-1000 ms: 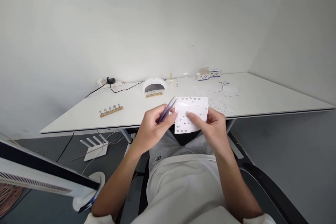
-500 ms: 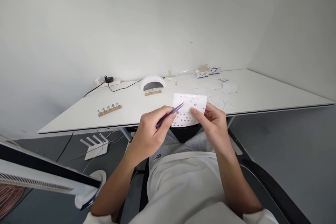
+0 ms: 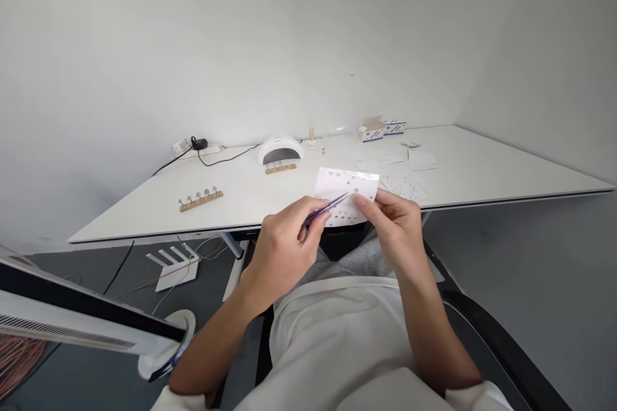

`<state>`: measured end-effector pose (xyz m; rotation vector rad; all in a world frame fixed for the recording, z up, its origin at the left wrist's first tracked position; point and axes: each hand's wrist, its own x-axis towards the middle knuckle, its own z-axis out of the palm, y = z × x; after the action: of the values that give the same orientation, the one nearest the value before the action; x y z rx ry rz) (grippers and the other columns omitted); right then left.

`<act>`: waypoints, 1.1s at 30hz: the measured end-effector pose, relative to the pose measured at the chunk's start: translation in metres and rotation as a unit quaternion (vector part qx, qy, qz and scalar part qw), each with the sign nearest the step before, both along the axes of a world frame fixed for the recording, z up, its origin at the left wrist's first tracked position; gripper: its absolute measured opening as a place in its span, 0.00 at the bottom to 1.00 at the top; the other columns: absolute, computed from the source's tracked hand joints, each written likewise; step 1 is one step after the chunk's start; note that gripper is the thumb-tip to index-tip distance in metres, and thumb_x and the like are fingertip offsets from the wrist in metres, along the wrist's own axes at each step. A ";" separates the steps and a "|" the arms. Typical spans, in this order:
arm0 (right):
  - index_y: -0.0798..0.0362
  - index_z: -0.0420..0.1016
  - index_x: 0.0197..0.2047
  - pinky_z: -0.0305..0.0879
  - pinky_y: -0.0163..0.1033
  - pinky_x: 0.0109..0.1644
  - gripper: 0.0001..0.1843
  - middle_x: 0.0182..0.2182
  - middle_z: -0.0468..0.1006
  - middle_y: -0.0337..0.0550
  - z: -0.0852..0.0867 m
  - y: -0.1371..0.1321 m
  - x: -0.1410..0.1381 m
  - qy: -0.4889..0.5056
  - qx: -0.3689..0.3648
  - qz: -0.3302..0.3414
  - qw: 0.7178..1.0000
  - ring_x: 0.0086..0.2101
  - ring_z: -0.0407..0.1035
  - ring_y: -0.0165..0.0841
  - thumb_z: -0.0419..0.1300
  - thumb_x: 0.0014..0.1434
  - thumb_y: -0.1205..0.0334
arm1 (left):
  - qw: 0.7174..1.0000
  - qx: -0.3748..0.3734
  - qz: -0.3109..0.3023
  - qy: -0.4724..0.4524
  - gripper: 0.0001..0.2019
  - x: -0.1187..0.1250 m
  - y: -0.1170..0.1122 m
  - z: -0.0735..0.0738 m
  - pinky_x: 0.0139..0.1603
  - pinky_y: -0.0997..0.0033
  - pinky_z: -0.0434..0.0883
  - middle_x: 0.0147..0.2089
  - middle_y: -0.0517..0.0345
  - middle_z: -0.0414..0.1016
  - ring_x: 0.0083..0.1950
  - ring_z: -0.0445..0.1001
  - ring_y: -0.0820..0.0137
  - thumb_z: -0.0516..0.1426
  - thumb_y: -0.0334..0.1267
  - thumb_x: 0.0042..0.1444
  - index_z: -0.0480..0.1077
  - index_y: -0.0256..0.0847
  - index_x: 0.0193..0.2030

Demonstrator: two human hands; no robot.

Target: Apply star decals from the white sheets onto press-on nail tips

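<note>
Purple tweezers (image 3: 322,209) are pinched in my left hand (image 3: 288,237), their tips over the middle of a white sticker sheet (image 3: 332,183) printed with small star shapes. The tips lie close to my right thumb; whether they touch the sheet I cannot tell. My right hand (image 3: 396,223) grips the sheet by its right side, thumb on the front and fingers behind. The sheet is held up near the table's front edge, above my lap. My left hand and the tweezers cover part of its lower left.
On the white table (image 3: 241,196) are two wooden strips with nail stands (image 3: 201,201) (image 3: 281,169), a white nail lamp (image 3: 281,150), a small bottle (image 3: 312,140), small boxes (image 3: 371,131) and more sticker sheets (image 3: 406,186). A white router (image 3: 176,272) sits on the floor.
My left hand has moved right with the tweezers, bringing their tips nearer my right thumb. The sheet has shifted slightly up and left and tilted a little.
</note>
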<state>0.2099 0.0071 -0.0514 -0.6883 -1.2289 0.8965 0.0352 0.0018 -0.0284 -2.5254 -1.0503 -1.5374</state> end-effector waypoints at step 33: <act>0.52 0.78 0.27 0.56 0.34 0.28 0.12 0.22 0.65 0.36 0.001 -0.014 -0.003 -0.077 0.015 -0.137 0.987 0.26 0.57 0.27 0.62 0.60 0.57 | 0.997 0.023 0.028 -0.073 0.03 0.009 -0.007 -0.004 0.28 0.80 0.68 0.29 0.62 0.76 0.27 0.71 0.80 0.61 0.28 0.56 0.73 0.39 0.37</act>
<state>0.2065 -0.0067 -0.0500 -0.8913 -1.2461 0.6048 0.0437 -0.0054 -0.0323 -2.3630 -1.0761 -1.7331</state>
